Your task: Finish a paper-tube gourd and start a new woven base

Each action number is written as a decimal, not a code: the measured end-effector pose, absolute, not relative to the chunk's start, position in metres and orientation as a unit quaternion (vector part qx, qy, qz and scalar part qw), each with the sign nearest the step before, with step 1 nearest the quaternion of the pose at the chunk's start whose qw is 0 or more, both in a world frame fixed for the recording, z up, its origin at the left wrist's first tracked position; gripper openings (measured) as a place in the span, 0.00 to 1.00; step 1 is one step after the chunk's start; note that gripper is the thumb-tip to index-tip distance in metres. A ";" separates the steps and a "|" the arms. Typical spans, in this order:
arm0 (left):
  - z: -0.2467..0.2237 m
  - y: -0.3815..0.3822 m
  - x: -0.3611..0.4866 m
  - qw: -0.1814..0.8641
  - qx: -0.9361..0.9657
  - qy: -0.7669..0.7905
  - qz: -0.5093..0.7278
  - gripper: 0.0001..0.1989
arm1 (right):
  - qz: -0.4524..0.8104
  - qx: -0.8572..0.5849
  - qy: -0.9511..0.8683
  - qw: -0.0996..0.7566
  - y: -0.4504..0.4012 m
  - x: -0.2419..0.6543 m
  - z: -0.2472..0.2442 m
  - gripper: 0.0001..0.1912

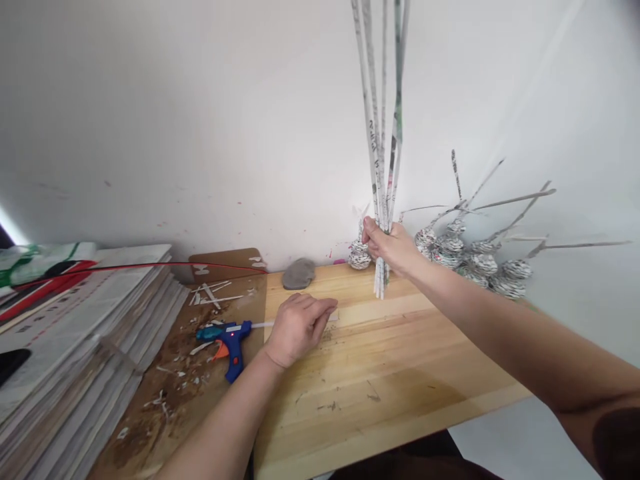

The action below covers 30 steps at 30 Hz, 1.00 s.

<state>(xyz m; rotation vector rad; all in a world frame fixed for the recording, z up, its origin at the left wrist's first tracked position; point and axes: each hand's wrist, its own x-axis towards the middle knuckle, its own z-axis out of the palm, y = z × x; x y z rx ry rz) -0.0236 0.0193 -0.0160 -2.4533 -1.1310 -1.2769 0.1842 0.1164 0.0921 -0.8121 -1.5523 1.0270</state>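
Well, nearest us is the wooden board (400,347), a few dark specks on it, prob. laid down as a flat work surface. Our L hand (299,327) hangs over its left part, fingers curled, thumb close to index; can't tell if they pinch anything, nor if the hand touches the clear glue stick (263,325) running behind it. That stick comes out the back of the blue glue gun (234,347), which lies on its side w/ nozzle facing away from the board, prob. so drips miss the wood & hit the brown surface (185,387); its red light is lit, so we'd guess it's powered. Paper scraps (210,293) litter that side too, and the paper stack (125,320) sits at far left, out of our way, we think. Farther out, our R hand (393,247) is wrapped in a fist round the paper tubes (373,150), low on the bundle; gripped there, they bunch at the bottom & fan out up top. They stand nearly upright over the board's rear; can't tell if the ends touch it. Past that, the grey lump (299,274) rests at the rear edge, and woven paper forms (453,257) cluster by the wall (225,133), prob. parked for elbow room.
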 end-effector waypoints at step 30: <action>-0.020 0.030 -0.031 0.058 -0.783 -0.538 -0.308 0.05 | -0.082 -0.456 -0.886 0.029 0.173 0.225 -0.028 0.26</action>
